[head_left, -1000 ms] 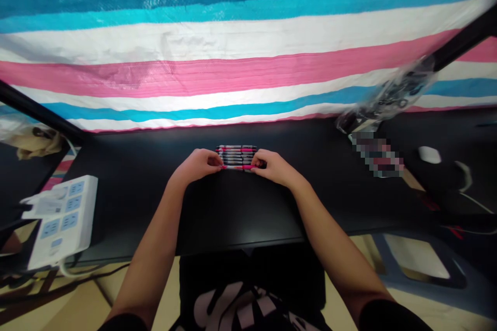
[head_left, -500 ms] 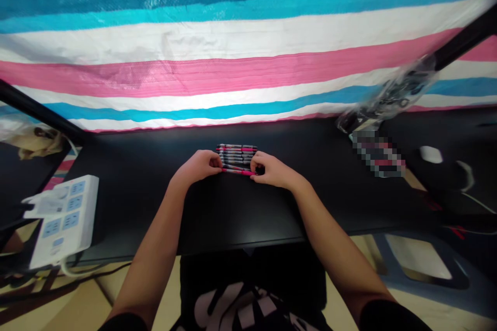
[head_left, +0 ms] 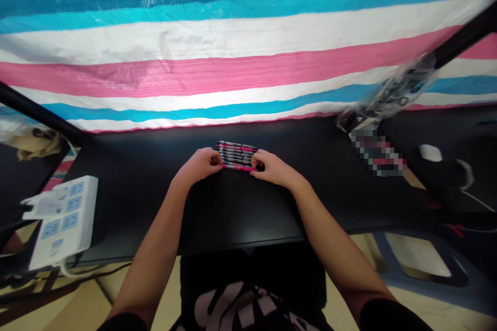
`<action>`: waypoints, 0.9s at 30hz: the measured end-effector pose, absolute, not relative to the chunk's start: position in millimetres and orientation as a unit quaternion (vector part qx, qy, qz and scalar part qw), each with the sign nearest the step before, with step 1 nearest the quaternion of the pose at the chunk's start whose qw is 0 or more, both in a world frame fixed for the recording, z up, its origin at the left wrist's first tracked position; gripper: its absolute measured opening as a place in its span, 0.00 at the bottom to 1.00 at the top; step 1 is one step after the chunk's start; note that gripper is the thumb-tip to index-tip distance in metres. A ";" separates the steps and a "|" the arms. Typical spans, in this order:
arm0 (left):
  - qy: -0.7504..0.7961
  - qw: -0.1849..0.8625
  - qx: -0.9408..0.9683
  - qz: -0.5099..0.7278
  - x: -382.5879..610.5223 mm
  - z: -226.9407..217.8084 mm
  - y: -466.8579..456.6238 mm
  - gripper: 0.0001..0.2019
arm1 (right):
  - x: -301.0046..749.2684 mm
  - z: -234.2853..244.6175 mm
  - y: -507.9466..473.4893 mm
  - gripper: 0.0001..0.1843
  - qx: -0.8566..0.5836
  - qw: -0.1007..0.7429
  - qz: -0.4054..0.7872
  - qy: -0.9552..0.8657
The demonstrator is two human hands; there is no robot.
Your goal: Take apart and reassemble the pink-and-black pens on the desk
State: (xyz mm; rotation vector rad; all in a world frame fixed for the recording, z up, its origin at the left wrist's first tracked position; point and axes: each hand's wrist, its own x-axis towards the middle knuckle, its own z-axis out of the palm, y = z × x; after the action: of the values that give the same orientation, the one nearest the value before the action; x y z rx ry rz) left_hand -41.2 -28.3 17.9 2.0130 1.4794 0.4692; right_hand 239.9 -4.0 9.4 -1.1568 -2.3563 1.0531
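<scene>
Several slim pens (head_left: 236, 154) lie side by side in a row on the black table (head_left: 240, 207), running left to right. The nearest one is a pink pen (head_left: 239, 167) with a patterned barrel, at the front of the row. My left hand (head_left: 202, 163) pinches its left end between thumb and fingers. Its right end is in the closed fingers of my right hand (head_left: 268, 166). Both hands also sit close against the ends of the other pens, and the fingers hide parts of those ends.
A white power strip (head_left: 68, 220) with a plug stands at the table's left. To the right are a clear plastic bag (head_left: 399, 93) of dark items, a blurred-out packet (head_left: 378, 154) and a white mouse (head_left: 430, 153). A striped sheet (head_left: 233, 77) hangs behind.
The pink pen has moved slightly away from me, closing the gap to the row. The far pens now tilt a little, their left ends pushed back. Both hands keep their grip.
</scene>
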 end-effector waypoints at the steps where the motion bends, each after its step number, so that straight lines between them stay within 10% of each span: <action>1: 0.555 0.282 0.761 0.183 -41.2 17.5 -28.4 0.03 | 239.8 9.5 -4.1 0.10 -0.404 0.153 0.368 -0.823; 12: 0.562 0.200 0.783 0.178 -31.9 0.5 -28.9 0.40 | 238.8 11.0 -4.8 0.12 -0.389 0.159 0.373 -0.827; 27: 0.543 0.188 0.788 0.219 -28.7 -9.5 -26.4 0.32 | 239.6 8.6 -3.4 0.09 -0.404 0.142 0.354 -0.831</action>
State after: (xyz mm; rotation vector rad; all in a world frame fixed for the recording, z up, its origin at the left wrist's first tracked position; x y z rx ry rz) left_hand -28.7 -26.4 -9.5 2.2182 1.5290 0.6172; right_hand 239.6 -3.4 8.6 -1.1667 -2.3999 1.0221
